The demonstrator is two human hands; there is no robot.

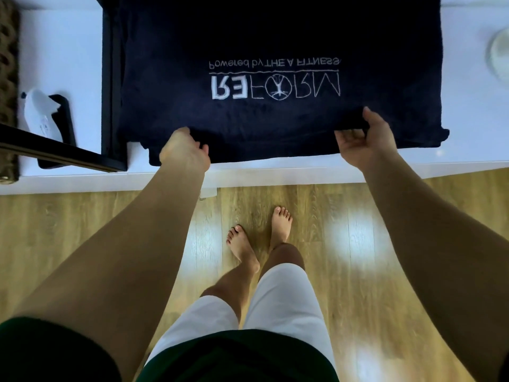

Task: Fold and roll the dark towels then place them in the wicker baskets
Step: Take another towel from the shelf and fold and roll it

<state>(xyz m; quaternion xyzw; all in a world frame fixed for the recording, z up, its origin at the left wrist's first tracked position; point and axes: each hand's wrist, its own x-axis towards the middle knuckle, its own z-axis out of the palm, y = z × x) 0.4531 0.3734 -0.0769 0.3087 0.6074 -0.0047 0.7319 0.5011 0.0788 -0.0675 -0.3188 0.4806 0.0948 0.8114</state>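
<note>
A white desk (275, 176) runs across the top of the view above a pale wooden floor (110, 230). The dark towel (275, 37) lies spread flat on the desk and covers most of its middle. Pale stitched lettering (275, 85) on it reads upside down from here.

The left grip (184, 150) is on the towel's near edge toward its left corner, fingers curled over the cloth and pinching it. The right grip (363, 142) holds the same near edge further right, thumb on top and fingers curled beneath, with the cloth raised slightly there. A lower layer of the towel shows under the held edge at both near corners.

Touching the towel's left side is a dark upright strip (110, 78); whether it is cloth or frame cannot be told. Left of the towel a black bar (63, 154) slants across the desk, partly covering a dark tray (66, 128) with a white object (38, 111) lying on it. Further left of the towel, at the frame's edge, is part of a wicker basket (8, 78), well apart from it. Right of the towel, also at the frame's edge, sits a pale round thing (500, 59), too blurred to name. Below the towel, the person's bare feet (242, 244) and white shorts (281, 299) stand on the floor.
</note>
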